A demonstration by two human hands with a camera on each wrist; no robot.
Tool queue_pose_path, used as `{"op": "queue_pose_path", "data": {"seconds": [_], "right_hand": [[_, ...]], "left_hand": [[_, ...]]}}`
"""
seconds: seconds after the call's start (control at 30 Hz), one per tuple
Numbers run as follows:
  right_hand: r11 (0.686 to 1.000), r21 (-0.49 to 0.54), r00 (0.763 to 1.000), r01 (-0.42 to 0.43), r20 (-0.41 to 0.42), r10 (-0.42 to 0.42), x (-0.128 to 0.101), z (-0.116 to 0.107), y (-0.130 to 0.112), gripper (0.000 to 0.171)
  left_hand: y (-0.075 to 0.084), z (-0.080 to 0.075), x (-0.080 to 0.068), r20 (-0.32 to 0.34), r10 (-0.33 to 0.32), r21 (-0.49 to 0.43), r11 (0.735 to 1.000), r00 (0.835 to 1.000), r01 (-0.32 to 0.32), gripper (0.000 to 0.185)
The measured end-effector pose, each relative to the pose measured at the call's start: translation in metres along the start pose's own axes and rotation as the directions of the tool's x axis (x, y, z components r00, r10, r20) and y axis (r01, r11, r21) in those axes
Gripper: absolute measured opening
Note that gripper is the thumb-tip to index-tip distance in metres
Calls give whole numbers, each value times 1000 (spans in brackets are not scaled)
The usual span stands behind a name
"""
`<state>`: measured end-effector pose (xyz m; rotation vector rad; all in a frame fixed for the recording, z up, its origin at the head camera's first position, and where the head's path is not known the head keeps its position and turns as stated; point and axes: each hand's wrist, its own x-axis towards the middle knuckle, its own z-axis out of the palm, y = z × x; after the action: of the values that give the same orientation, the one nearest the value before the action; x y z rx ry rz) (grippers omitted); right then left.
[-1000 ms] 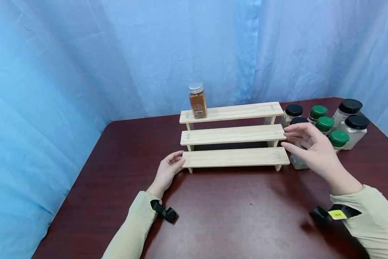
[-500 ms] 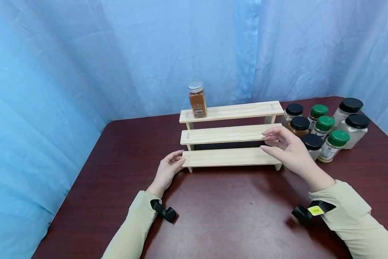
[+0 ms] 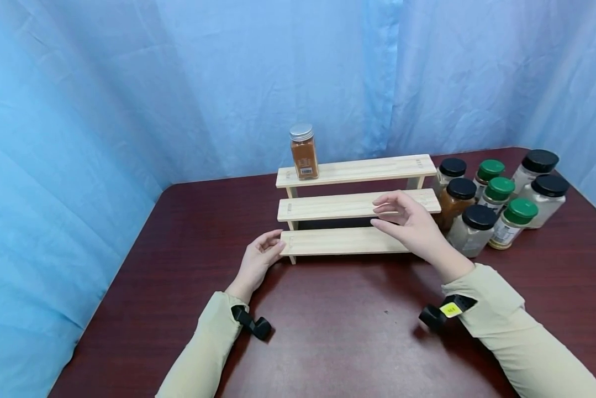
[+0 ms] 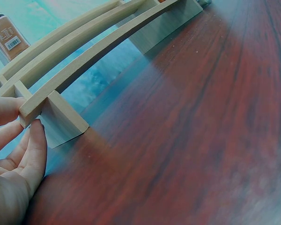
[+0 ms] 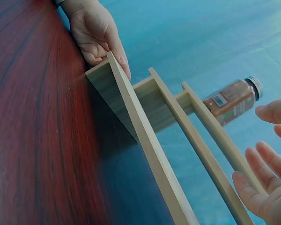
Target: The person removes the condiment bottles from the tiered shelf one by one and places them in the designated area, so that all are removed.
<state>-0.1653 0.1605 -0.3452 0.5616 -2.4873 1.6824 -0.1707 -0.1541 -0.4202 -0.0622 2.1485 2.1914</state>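
A three-tier wooden rack [image 3: 357, 241] of pale wood stands on the dark red table. My left hand [image 3: 257, 262] pinches the left end of its lowest board; the left wrist view shows the fingers [image 4: 34, 149] at that board's corner. A square spice jar [image 3: 304, 157] with reddish-brown contents and a silver lid stands upright at the left of the top tier. Over the right part of the lower two tiers hovers my right hand [image 3: 417, 229], its fingers apart and loosely bent, with nothing in them. In the right wrist view that hand [image 5: 264, 180] is clear of the jar.
Several jars crowd together right of the rack: a brown-filled jar [image 3: 454, 205] with a black lid, a pale one [image 3: 469, 235], green-capped jars [image 3: 509, 226] and larger white ones [image 3: 543, 204]. Blue curtains [image 3: 258, 77] hang behind and beside the table [image 3: 327, 331].
My right hand has moved left, from beside the jars to above the rack's boards, uncovering the front jars. The left hand and the silver-lidded jar have stayed put.
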Motion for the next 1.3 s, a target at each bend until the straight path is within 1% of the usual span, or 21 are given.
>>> {"op": "queue_pose_path", "data": {"seconds": [0.27,0.47,0.7,0.8,0.9,1.1,1.3], "right_hand": [[1000,-9,1000,6,13,-6,16,9,-7,32],[1000,20,1000,15,14,-16,35,14,-18,38],[999,11,999,48,-12,-48,62,20,-32,51],[999,-3,998,52,-33,-53,71,22,-35,57],[999,-13,998,50,-35,-50,80,24,-37,63],[998,-60,999,37,-2,-38,94,30,-42,74],[992,-116,998,56,15,-55,103,36,-44,83]], "left_hand": [[0,0,0,2,-1,-5,1000,1000,1,43],[1,0,-1,2,1,6,1000,1000,-1,43],[2,0,-1,5,-2,-2,1000,1000,2,42],[1,0,-1,3,-2,-10,1000,1000,2,43],[-1,-1,1,1,-1,-10,1000,1000,1,42],[0,0,0,0,-2,-4,1000,1000,2,42],[2,1,-1,-2,-6,-18,1000,1000,6,42]]}}
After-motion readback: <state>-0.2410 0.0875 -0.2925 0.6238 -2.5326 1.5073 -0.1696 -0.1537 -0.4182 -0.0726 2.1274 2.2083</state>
